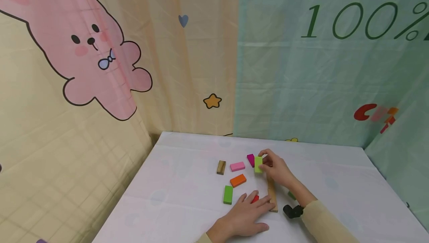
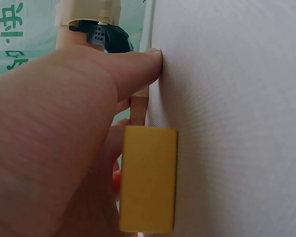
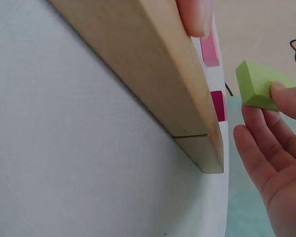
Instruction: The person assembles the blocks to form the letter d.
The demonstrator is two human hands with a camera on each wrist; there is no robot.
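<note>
Head view: your right grip [image 1: 276, 169] pinches the lime block [image 1: 258, 165] between thumb and fingers, 11 o'clock of the wooden strip [image 1: 272, 188], likely for easy turning. Your left grip [image 1: 246, 215] lies wide, fingertips at the strip's 6 o'clock end, probably steadying it.

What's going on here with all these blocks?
A person's right hand pinches a lime block above the table. Their left hand is spread, partly hiding a red block, fingers at a wooden strip. An orange block, pink block and green block lie farther left.
</note>
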